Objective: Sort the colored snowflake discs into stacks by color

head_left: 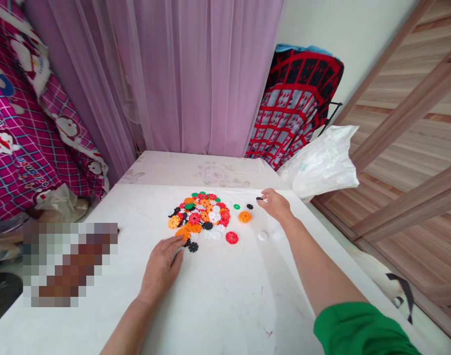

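A loose heap of notched, flower-shaped plastic discs [197,215] in orange, red, white, black and green lies on the white-covered table [225,305]. My left hand [162,264] rests at the heap's near left edge, fingers stretched over an orange disc [183,232], thumb apart. Just past its fingertips is a black disc [193,247]. Farther right, my right hand [275,203] pinches a small black disc [260,198] near the table's far right side. Separate discs lie between the heap and that hand: a green disc [236,206], another black disc [250,206], an orange stack [244,217] and a red disc [231,237].
A white disc pile [262,236] sits right of the red disc. A white plastic bag [325,160] hangs by the table's far right corner. Purple curtains [199,74] stand behind the table, wooden doors [406,148] to the right. A blurred-out patch [73,266] covers the left side.
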`<state>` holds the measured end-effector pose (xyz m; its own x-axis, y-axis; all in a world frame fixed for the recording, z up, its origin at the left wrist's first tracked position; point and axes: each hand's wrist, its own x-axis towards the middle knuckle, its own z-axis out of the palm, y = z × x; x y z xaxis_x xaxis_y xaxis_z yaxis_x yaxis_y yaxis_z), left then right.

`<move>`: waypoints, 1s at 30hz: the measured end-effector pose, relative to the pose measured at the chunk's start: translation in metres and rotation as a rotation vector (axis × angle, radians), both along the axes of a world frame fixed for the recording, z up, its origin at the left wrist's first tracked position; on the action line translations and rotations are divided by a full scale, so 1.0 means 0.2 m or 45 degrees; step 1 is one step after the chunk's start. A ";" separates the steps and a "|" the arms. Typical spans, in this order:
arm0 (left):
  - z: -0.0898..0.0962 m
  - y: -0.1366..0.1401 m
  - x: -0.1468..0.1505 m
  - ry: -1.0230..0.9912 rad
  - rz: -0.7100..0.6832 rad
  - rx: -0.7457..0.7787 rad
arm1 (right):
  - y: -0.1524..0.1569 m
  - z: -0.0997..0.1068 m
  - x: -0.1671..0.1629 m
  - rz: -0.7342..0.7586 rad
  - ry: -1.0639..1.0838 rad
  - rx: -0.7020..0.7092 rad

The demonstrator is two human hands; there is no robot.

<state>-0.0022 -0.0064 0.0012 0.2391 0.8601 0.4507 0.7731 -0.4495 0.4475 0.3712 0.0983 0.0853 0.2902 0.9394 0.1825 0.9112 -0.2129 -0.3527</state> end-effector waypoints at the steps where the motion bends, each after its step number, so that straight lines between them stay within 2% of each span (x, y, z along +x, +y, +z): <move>1: 0.00 0.00 0.00 0.003 -0.001 0.001 | 0.02 -0.03 0.02 0.019 -0.029 -0.045; 6: -0.01 -0.01 0.00 0.029 -0.001 0.011 | 0.07 -0.14 0.04 0.116 -0.144 -0.110; 10: -0.01 -0.01 0.00 0.031 -0.004 0.007 | 0.09 -0.18 0.02 0.157 -0.166 -0.159; 14: 0.00 -0.01 0.00 0.020 -0.007 0.001 | 0.11 -0.19 0.01 0.183 -0.152 -0.215; 24: -0.01 -0.01 0.00 0.025 -0.006 0.000 | 0.13 -0.22 -0.01 0.209 -0.104 -0.223; 30: 0.00 -0.02 0.00 0.028 -0.018 -0.016 | 0.12 -0.15 0.01 0.204 -0.174 -0.142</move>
